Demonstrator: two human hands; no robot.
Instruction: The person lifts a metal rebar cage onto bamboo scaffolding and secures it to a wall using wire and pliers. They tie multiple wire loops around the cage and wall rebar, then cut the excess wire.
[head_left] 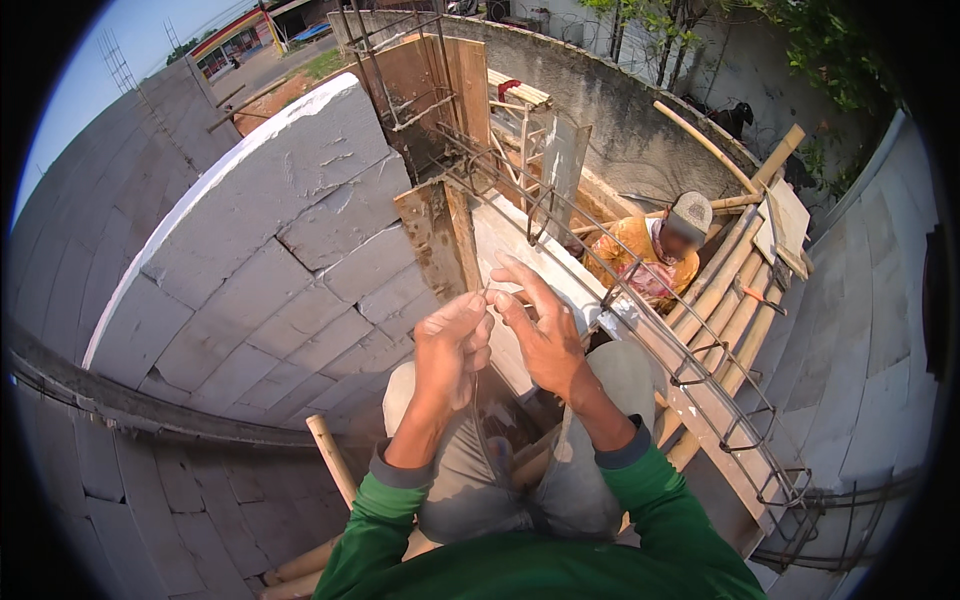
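Above my knees my two hands meet, fingertip to fingertip. My left hand (453, 340) is closed, its thumb and forefinger pinching a thin strand (476, 390) that looks like wire or string. The strand hangs from that hand down between my legs. Against the same spot, my right hand (545, 330) brings thumb and fingertips together on the strand's short upper end; its other fingers are loosely bent. Just beyond and to the right runs a cage of steel reinforcing bars (620, 290), lying over a pale board (700, 400).
A grey block wall (270, 260) rises on the left. Bamboo poles (715, 290) form scaffolding at right, where a person in an orange top (640, 255) stands lower down. A hammer-like tool (762, 298) lies on the poles. Upright bars (440, 60) and formwork boards (465, 85) stand ahead.
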